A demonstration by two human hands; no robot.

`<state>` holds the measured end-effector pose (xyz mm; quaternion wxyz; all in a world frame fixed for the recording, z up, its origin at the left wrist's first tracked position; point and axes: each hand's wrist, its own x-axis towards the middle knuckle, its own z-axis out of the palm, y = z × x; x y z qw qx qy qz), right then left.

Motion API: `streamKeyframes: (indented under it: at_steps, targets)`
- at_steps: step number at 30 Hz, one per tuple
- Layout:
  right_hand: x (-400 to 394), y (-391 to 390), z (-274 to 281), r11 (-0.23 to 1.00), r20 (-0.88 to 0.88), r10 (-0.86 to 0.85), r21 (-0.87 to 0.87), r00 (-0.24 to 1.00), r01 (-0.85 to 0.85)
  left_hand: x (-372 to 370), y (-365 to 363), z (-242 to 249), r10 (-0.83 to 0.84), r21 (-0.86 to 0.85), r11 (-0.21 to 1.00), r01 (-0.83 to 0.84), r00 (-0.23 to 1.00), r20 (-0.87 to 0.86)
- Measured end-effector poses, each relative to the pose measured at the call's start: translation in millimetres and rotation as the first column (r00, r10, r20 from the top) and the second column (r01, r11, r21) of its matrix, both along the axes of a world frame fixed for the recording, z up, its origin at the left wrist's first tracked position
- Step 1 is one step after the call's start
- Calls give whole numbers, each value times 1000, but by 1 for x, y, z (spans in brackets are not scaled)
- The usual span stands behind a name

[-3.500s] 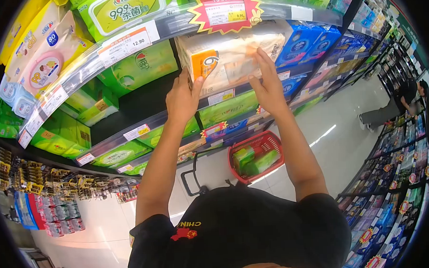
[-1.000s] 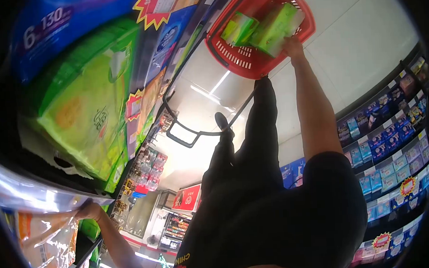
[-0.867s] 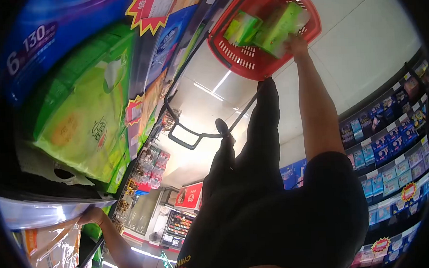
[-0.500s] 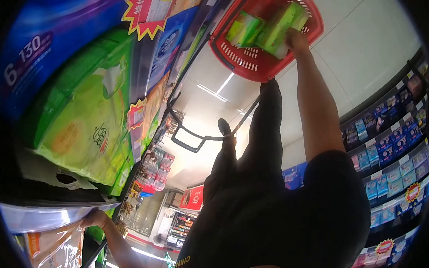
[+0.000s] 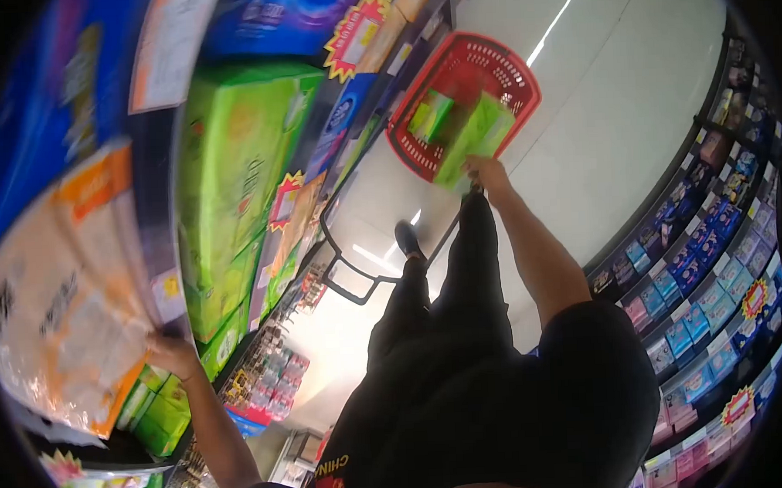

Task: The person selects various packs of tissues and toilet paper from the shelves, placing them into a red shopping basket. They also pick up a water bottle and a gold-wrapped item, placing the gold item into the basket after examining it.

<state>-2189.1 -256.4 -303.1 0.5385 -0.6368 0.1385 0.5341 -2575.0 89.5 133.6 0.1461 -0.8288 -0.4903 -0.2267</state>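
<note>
My right hand (image 5: 489, 177) is closed on the near end of a long green tissue pack (image 5: 482, 135). That pack lies slanted in a red shopping basket (image 5: 523, 74), its near end overlapping the rim. A smaller green pack (image 5: 431, 116) sits beside it. On the left, my left hand (image 5: 174, 355) reaches to the shelf, at the right end of an orange-and-white plastic-wrapped pack (image 5: 66, 302). Its fingers are blurred and partly hidden, so I cannot tell how they are bent. Above it stands a large green tissue pack (image 5: 240, 194).
A long black handle (image 5: 353, 285) extends from the basket beside my feet. Red-and-yellow price tags (image 5: 357, 36) stick out from the left shelf. Another shelf with rows of small packs (image 5: 716, 291) lines the right side. Pale tiled floor (image 5: 611, 86) runs between.
The long green pack has shifted toward me, its end now over the basket's near rim with my right hand on it. My view has turned, and the left shelf looks closer.
</note>
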Motion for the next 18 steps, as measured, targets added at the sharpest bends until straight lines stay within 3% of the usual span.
streamKeyframes:
  at_steps: [2,3,5,6,8,9,10,11,12,14,16,18]
  targets:
    - [-13,1,37,996,13,81,47,997,-82,-23,23,-6,-122,110,984,139,982,-146]
    - [-19,-2,51,985,13,152,84,988,-152,-2,13,-9,-79,-98,991,95,984,157]
    - [-35,-5,85,969,24,195,148,980,-197,26,-2,3,28,-252,968,7,991,134]
    - [-50,-3,107,970,61,114,210,992,-125,22,-3,13,77,-174,979,-109,981,-181]
    - [-73,4,175,961,137,149,214,979,-176,43,-15,28,125,-110,977,-182,908,-399]
    - [-87,2,183,951,95,143,263,985,-163,50,-21,29,37,-98,994,-53,987,-154]
    - [-102,2,206,925,125,174,319,977,-206,52,-25,36,-62,-99,993,59,998,-24]
    - [-120,0,220,873,295,212,371,932,-316,48,-27,41,-106,-63,992,105,994,-12]
    - [-140,2,240,871,239,171,417,956,-261,46,-30,49,-258,-20,963,268,945,199]
    - [-188,12,309,836,203,44,528,978,-147,28,-22,47,-498,230,866,445,813,302]
    - [-215,14,344,748,173,95,638,980,-185,7,-32,61,-636,309,769,559,626,451]
    - [-240,22,387,643,193,91,737,977,-206,-18,-49,63,-682,306,720,623,551,482]
